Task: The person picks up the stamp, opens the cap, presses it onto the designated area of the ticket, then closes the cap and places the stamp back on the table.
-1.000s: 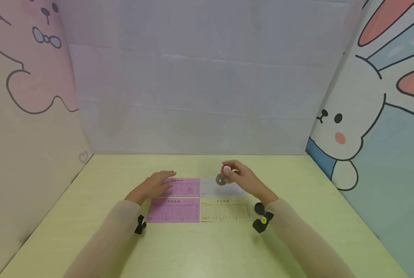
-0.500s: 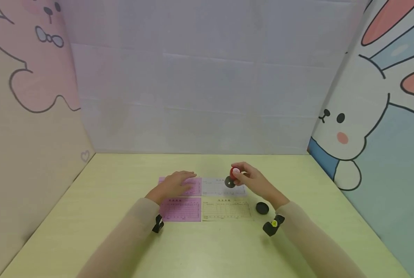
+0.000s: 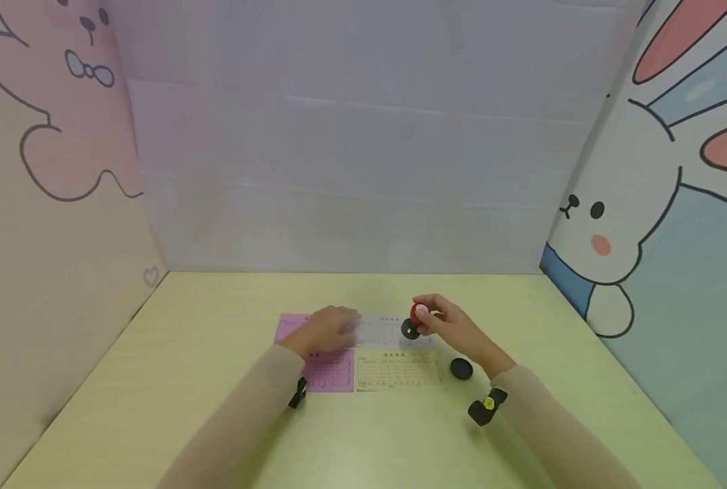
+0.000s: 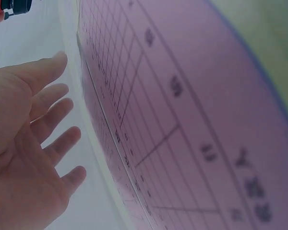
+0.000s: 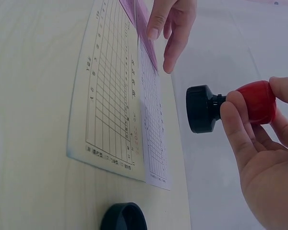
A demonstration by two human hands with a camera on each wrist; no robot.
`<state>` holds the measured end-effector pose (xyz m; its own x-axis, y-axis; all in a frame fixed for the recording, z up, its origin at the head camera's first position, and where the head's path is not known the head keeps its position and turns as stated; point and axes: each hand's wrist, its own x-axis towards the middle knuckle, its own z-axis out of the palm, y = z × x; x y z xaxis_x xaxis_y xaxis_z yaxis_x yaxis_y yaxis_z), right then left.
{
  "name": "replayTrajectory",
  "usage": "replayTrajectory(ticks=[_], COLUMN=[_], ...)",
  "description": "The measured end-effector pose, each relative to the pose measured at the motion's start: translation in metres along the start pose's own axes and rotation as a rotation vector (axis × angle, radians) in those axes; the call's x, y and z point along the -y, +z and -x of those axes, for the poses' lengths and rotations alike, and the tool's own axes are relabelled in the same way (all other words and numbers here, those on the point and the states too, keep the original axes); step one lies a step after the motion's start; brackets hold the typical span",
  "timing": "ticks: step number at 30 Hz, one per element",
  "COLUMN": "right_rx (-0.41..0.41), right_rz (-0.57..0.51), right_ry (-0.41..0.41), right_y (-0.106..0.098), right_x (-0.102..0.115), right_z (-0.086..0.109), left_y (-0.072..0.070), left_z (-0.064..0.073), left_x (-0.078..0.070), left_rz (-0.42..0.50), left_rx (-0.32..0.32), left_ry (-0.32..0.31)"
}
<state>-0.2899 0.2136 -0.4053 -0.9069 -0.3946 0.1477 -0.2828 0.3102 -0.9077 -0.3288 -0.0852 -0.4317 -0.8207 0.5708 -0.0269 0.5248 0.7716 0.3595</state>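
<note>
Cartoon-printed walls flank a pale table; right hand pinches a stamp, nearly upright, base down; left hand empty, fingers loosely extended.

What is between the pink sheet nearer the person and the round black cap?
In the head view, the yellow form lies between the nearer pink sheet and the black cap, then a narrow strip of bare table.

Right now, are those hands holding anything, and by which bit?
The right hand holds the stamp by its red handle. The left hand holds nothing.
</note>
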Motion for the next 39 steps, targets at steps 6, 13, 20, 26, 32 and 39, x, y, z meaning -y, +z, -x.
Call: replayTrajectory(ticks=[6, 13, 20, 26, 32, 39], right_rx=[-0.009, -0.006, -0.003, 0.004, 0.003, 0.021], right_rz=[-0.01, -0.012, 0.002, 0.014, 0.025, 0.056], right_ry=[-0.009, 0.0, 0.024, 0.047, 0.052, 0.046], right_y=[-0.004, -0.01, -0.013, -0.017, -0.018, -0.016], right_x=[-0.002, -0.004, -0.005, -0.007, -0.013, -0.023], right_z=[0.001, 0.001, 0.0, -0.001, -0.006, -0.013], left_y=[0.001, 0.004, 0.006, 0.007, 0.005, 0.004], left_z=[-0.006, -0.011, -0.013, -0.015, -0.018, -0.02], left_x=[-0.005, -0.006, -0.003, -0.002, -0.002, -0.001], left_rz=[-0.086, -0.126, -0.102, -0.087, -0.08, -0.051], left_rx=[0.035, 0.056, 0.088, 0.099, 0.103, 0.111], left_ry=[0.012, 0.003, -0.008, -0.006, -0.004, -0.016])
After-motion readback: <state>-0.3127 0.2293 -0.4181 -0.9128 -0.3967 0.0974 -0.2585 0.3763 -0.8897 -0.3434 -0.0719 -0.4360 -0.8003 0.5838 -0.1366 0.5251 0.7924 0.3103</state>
